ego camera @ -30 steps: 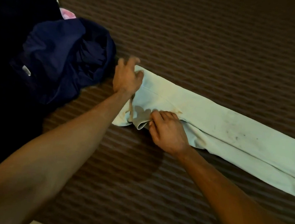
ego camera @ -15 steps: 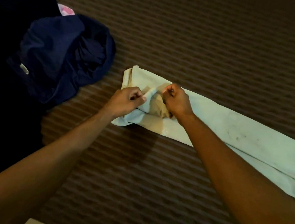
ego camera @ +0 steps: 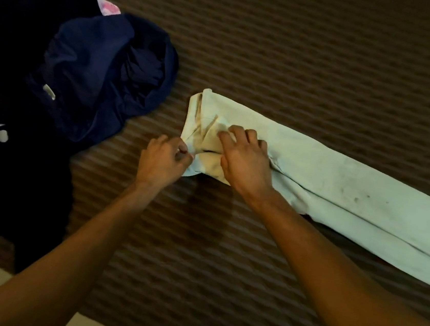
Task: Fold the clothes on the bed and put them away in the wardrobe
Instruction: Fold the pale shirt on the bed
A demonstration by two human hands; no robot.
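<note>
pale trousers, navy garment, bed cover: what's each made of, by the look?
Pale trousers: likely woven cotton, matte, holding crisp creases, stained. Navy garment: thin, perhaps synthetic, faint sheen, soft bunched folds. Bed cover: brown ribbed textile, striped texture; fibre unclear.

Single view: head camera looks steeply down, close, over my forearms at the striped brown bedspread (ego camera: pixel 301 52).
</note>
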